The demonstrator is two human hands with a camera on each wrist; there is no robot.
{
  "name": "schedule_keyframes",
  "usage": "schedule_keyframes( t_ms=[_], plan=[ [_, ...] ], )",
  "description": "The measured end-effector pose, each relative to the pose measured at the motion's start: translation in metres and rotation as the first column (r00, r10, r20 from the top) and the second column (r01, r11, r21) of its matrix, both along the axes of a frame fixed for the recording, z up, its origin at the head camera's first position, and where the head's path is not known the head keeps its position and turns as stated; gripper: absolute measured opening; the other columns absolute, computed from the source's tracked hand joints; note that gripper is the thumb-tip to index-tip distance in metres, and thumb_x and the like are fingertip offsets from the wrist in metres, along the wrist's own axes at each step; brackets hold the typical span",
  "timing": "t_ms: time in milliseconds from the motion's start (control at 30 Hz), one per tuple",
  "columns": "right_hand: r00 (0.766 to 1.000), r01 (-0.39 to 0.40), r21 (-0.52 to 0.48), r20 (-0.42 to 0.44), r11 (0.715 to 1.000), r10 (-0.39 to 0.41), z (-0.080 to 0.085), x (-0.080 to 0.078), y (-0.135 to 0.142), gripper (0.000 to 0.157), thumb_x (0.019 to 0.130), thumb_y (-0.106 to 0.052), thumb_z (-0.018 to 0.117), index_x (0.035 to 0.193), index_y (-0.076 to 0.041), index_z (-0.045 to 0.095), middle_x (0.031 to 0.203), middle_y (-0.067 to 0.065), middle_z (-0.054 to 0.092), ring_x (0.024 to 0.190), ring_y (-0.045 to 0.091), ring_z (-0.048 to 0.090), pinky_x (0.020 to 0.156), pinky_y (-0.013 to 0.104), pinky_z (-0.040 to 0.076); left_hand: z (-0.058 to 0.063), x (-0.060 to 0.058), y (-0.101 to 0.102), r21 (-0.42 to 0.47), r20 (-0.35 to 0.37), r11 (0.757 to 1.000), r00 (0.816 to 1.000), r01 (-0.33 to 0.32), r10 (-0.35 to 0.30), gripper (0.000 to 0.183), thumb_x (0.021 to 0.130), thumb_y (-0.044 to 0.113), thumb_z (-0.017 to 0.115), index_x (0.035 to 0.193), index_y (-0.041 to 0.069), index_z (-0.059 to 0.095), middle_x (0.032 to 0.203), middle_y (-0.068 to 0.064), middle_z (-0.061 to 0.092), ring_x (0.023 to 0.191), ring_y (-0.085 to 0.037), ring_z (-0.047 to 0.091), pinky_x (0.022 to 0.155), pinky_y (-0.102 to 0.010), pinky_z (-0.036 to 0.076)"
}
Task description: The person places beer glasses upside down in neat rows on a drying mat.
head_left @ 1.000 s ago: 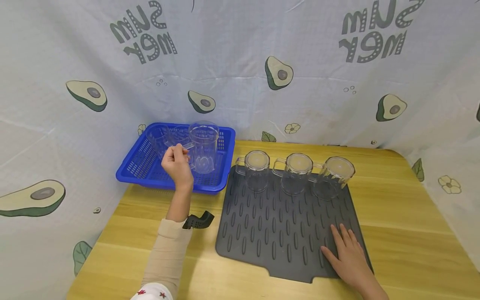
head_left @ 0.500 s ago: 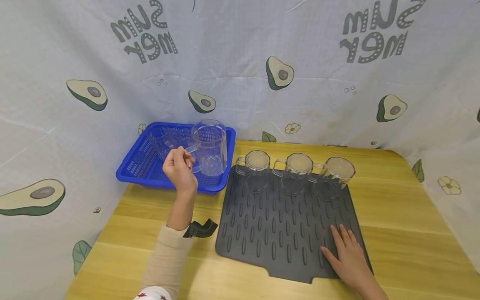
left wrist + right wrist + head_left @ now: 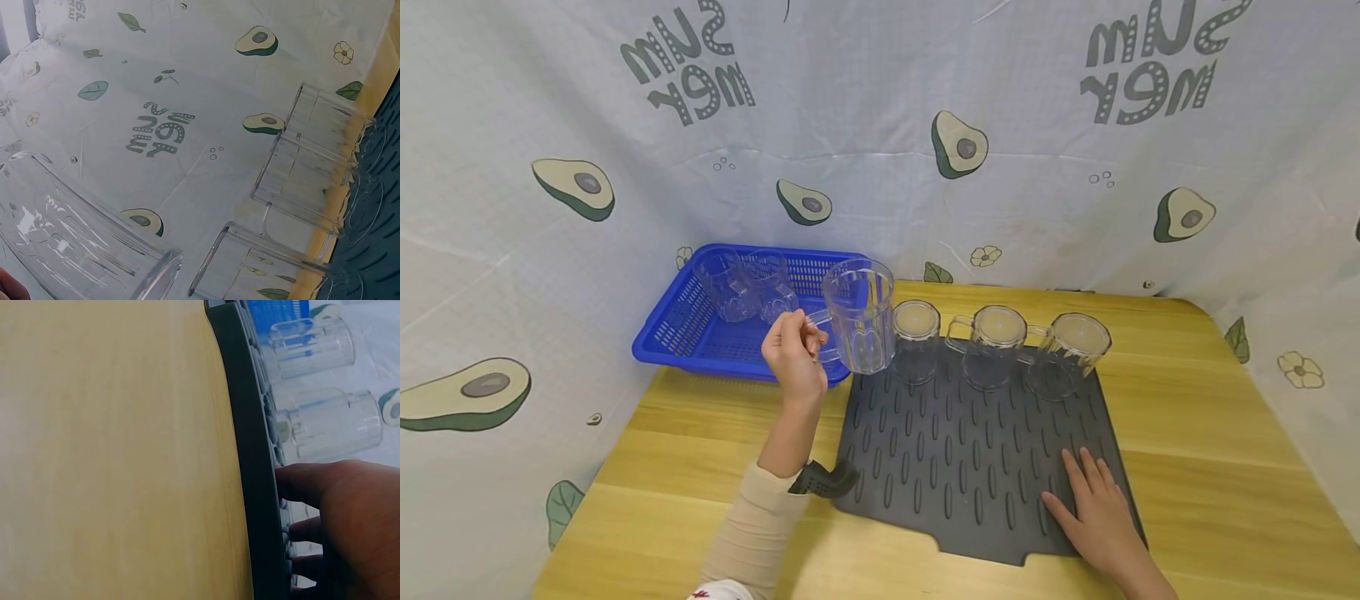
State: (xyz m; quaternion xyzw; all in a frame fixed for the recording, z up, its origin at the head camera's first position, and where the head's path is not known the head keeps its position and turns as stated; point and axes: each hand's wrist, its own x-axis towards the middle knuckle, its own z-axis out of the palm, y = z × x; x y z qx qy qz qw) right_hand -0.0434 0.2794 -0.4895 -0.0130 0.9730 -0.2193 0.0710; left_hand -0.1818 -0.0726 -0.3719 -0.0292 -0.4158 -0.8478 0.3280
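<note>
Farther right than in the earlier frame, the left hand (image 3: 794, 352) curls its fingers round the handle (image 3: 820, 317) of a clear mug (image 3: 862, 325) just right of them. Generous clearance from the three mugs (image 3: 992, 350) beyond seems wise, while the right hand (image 3: 1097, 517) rests straight, spread fingers on the dark mat (image 3: 955, 475)

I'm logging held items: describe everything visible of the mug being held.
The held mug is clear, glass or plastic (can't tell which), with panelled sides and a side handle. It looks empty, roughly upright, mouth up. The left grip pinches its handle; no other contact is plain. In the head view it overlaps the right end of the blue basket and the leftmost upturned mug.
</note>
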Motion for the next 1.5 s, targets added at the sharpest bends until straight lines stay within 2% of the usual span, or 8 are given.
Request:
schedule_keyframes(
  t_ms=[333, 733, 800, 900, 1033, 1500],
  plan=[
    [1.0, 0.007, 0.004, 0.001, 1.0, -0.007, -0.002, 0.0, 0.001, 0.08, 0.096, -0.041, 0.058, 0.144, 0.014, 0.027, 0.146, 0.044, 0.015, 0.134, 0.062, 0.01, 0.098, 0.077, 0.012, -0.007, 0.008, 0.018, -0.05, 0.016, 0.99, 0.991, 0.135, -0.134, 0.037, 0.088, -0.001, 0.043, 0.055, 0.014, 0.05, 0.044, 0.007, 0.037, 0.04, -0.003, 0.032, 0.05, -0.02, 0.043],
    [1.0, 0.014, -0.004, 0.003, 1.0, -0.014, -0.001, 0.0, 0.0, 0.079, 0.096, -0.04, 0.058, 0.144, 0.014, 0.027, 0.146, 0.044, 0.015, 0.134, 0.062, 0.009, 0.098, 0.077, 0.011, -0.019, 0.017, 0.044, -0.064, 0.043, 0.968, 0.97, 0.243, -0.241, 0.035, 0.086, -0.002, 0.043, 0.055, 0.014, 0.048, 0.045, 0.009, 0.037, 0.04, -0.002, 0.03, 0.05, -0.018, 0.041],
    [1.0, 0.014, -0.002, 0.005, 1.0, -0.014, -0.001, 0.0, 0.0, 0.079, 0.096, -0.04, 0.058, 0.145, 0.014, 0.027, 0.146, 0.044, 0.015, 0.134, 0.062, 0.009, 0.098, 0.077, 0.011, -0.021, 0.019, 0.049, -0.078, 0.046, 0.962, 0.965, 0.262, -0.259, 0.033, 0.086, -0.001, 0.043, 0.055, 0.011, 0.047, 0.044, 0.009, 0.037, 0.04, -0.002, 0.029, 0.05, -0.018, 0.041],
    [1.0, 0.012, -0.002, 0.009, 1.0, -0.012, 0.0, 0.0, 0.0, 0.08, 0.097, -0.041, 0.058, 0.145, 0.014, 0.027, 0.146, 0.044, 0.015, 0.134, 0.062, 0.009, 0.098, 0.077, 0.011, -0.025, 0.021, 0.056, -0.092, 0.048, 0.951, 0.955, 0.295, -0.292, 0.032, 0.086, 0.0, 0.044, 0.054, -0.001, 0.04, 0.044, 0.008, 0.037, 0.04, -0.003, 0.028, 0.05, -0.018, 0.04],
    [1.0, 0.012, -0.005, 0.008, 1.0, -0.012, 0.0, 0.0, 0.0, 0.08, 0.097, -0.041, 0.058, 0.145, 0.014, 0.027, 0.146, 0.044, 0.014, 0.134, 0.062, 0.009, 0.098, 0.077, 0.011, -0.028, 0.025, 0.065, -0.104, 0.057, 0.939, 0.944, 0.328, -0.324, 0.031, 0.085, 0.0, 0.044, 0.061, -0.016, 0.032, 0.044, 0.009, 0.036, 0.04, -0.002, 0.029, 0.05, -0.019, 0.039],
    [1.0, 0.017, -0.006, 0.005, 1.0, -0.016, 0.0, 0.001, 0.0, 0.08, 0.096, -0.041, 0.059, 0.145, 0.014, 0.027, 0.146, 0.043, 0.015, 0.134, 0.061, 0.009, 0.098, 0.077, 0.012, -0.044, 0.03, 0.074, -0.141, 0.098, 0.91, 0.92, 0.39, -0.379, 0.032, 0.084, 0.0, 0.043, 0.061, -0.018, 0.031, 0.043, 0.011, 0.036, 0.039, 0.0, 0.032, 0.051, -0.018, 0.042]
  ],
)
